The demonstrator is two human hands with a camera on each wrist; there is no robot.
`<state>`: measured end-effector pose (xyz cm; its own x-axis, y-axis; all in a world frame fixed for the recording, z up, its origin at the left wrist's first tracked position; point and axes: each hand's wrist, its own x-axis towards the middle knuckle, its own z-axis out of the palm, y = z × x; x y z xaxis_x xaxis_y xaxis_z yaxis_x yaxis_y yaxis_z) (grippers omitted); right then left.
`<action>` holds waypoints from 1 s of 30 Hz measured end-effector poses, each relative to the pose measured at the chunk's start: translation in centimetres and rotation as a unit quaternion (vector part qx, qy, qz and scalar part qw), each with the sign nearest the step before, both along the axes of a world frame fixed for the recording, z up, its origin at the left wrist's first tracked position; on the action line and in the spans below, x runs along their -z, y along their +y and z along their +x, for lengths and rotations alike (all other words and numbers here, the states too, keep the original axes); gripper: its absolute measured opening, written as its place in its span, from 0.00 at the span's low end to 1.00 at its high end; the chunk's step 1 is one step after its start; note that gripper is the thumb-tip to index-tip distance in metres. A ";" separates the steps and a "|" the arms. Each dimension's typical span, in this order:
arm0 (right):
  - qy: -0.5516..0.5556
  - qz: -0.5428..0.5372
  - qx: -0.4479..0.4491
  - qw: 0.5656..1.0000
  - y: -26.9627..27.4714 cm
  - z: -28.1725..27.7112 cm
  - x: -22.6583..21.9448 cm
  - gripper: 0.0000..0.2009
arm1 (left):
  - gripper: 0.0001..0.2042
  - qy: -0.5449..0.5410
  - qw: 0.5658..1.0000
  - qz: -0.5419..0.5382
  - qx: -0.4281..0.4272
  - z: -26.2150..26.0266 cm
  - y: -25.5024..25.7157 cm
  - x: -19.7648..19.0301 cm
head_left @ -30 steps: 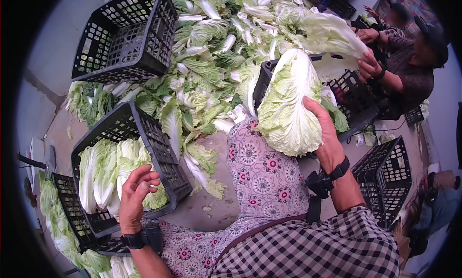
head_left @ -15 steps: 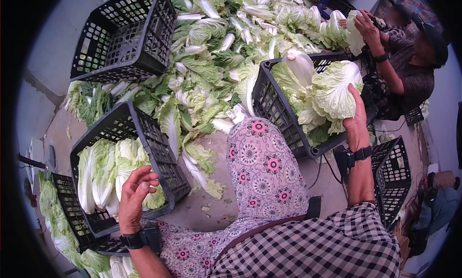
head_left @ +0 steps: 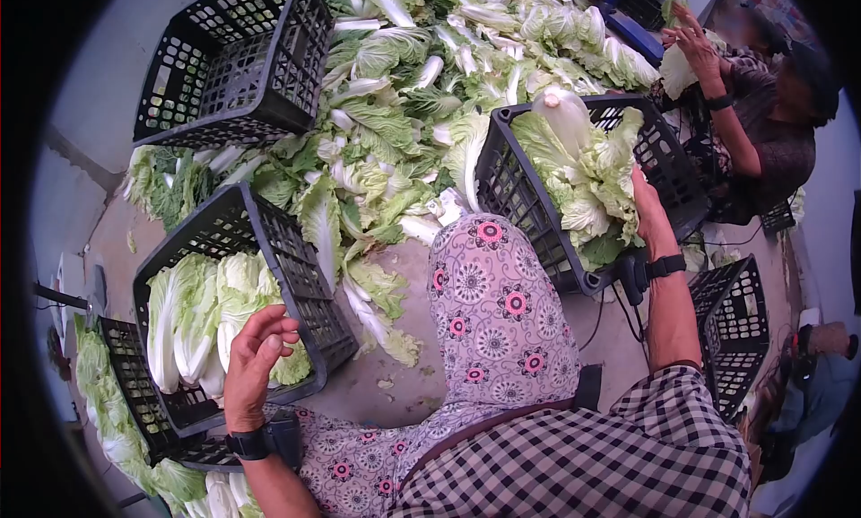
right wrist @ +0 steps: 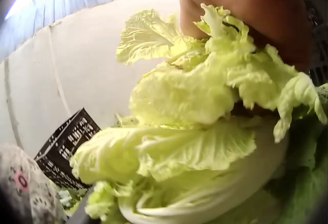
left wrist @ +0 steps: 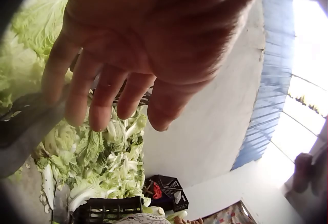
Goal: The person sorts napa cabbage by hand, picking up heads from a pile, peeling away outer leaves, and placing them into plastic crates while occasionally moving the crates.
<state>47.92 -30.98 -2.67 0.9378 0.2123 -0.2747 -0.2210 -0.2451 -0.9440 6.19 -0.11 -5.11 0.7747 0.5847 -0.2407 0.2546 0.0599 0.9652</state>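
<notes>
My right hand (head_left: 653,215) reaches into the crate in front of me on the right, against the leafy edge of a napa cabbage (head_left: 614,173). In the right wrist view, frilly pale-green leaves (right wrist: 184,96) cover its fingers, and I cannot tell whether they grip. Another napa cabbage (head_left: 563,123) stands in that black crate (head_left: 516,222) with its white base up. My left hand (head_left: 256,361) hovers by the near edge of the left black crate (head_left: 309,285), fingers loosely bent and holding nothing. Several napa cabbages (head_left: 184,330) lie side by side in that crate.
A big heap of cabbage leaves (head_left: 386,132) covers the floor ahead. Another black crate (head_left: 238,78) leans tilted on its left side. A further crate (head_left: 735,330) stands at my right. Across from me a person (head_left: 762,141) handles a cabbage leaf.
My right hand carried a cabbage from over my knee rightward, then down into the right crate, where its leaves now stick up. The left hand stays put. The person opposite raised their hands.
</notes>
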 end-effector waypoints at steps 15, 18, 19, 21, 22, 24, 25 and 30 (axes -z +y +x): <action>-0.383 -0.369 -0.162 0.831 -0.6 4.4 5.4 0.27 | 0.24 -0.009 1.000 -0.009 0.025 -0.4 0.5 0.1; -0.208 -0.241 -0.127 0.940 -1.8 3.6 2.7 0.26 | 0.24 -0.011 1.000 -0.004 0.028 -0.6 0.4 -0.2; -0.225 -0.172 -0.085 0.955 -3.8 7.2 5.9 0.23 | 0.24 -0.008 1.000 0.001 0.030 -0.6 0.4 -0.2; -0.243 -0.087 -0.142 0.956 -6.5 10.8 6.4 0.18 | 0.23 -0.023 0.999 -0.017 0.038 -0.8 0.8 0.8; -0.242 -0.105 -0.156 0.952 -6.5 10.3 6.6 0.19 | 0.23 -0.031 0.999 -0.024 0.037 -0.9 0.8 1.3; -0.247 -0.143 -0.172 0.943 -6.5 9.6 6.3 0.19 | 0.22 -0.042 0.998 -0.034 0.044 -0.8 1.0 1.7; -0.253 -0.162 -0.178 0.937 -6.2 9.1 6.2 0.20 | 0.22 -0.045 0.997 -0.036 0.049 -0.6 1.1 1.7; -0.244 -0.216 -0.209 0.922 -5.4 9.4 6.7 0.19 | 0.23 -0.068 0.996 -0.049 0.036 -1.3 1.7 1.3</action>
<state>57.33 -36.37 -9.41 0.8331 0.5529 0.0149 0.4035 -0.5892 -0.7000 4.90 1.62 -6.46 0.8426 0.5063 -0.1835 0.1286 0.1417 0.9815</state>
